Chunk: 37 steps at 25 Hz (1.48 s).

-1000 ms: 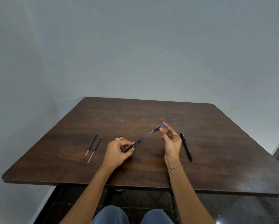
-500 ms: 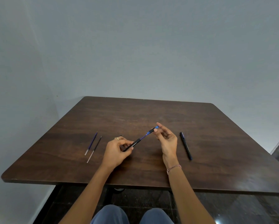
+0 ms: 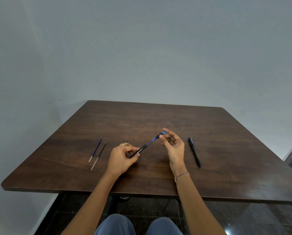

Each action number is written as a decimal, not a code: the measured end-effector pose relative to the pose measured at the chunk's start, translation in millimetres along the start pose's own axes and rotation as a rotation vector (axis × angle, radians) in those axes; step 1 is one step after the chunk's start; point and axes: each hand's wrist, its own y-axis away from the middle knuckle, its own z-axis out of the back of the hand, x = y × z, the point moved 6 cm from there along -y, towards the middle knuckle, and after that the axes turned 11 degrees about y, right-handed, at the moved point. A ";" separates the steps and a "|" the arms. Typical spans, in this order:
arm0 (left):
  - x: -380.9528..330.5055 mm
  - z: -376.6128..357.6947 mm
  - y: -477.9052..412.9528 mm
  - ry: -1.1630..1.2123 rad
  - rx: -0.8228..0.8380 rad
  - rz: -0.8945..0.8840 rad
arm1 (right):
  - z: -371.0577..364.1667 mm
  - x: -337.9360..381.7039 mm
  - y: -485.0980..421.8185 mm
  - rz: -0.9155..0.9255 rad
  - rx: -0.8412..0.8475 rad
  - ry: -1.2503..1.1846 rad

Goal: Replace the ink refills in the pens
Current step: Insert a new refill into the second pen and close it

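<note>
My left hand (image 3: pixel 120 157) grips the black barrel (image 3: pixel 139 151) of a pen above the brown table (image 3: pixel 141 119). My right hand (image 3: pixel 173 144) pinches the pen's blue-tipped front piece (image 3: pixel 159 135) between thumb and fingers. A thin blue refill (image 3: pixel 150 142) spans the short gap between barrel and front piece. To the left lie two loose refills side by side, a blue refill (image 3: pixel 95 149) and a black refill (image 3: pixel 98 156). A second black pen (image 3: pixel 194 152) lies whole to the right of my right hand.
The table's near edge (image 3: pixel 141 195) runs just in front of my knees. A pale wall stands behind the far edge. Dark floor shows below the table and at the right.
My right hand has moved left towards the left hand, so the front piece is closer to the barrel and less of the blue refill shows between them.
</note>
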 end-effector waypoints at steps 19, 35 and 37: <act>0.2 -1.4 -0.8 0.046 0.019 -0.059 | -23.8 -4.9 9.3 -0.100 0.369 -0.205; 1.5 -5.0 -0.4 0.146 0.101 -0.013 | -30.0 -4.6 11.5 -0.093 0.459 -0.257; 0.9 -6.0 -0.2 0.161 0.124 -0.007 | -28.1 -6.8 10.4 -0.108 0.412 -0.197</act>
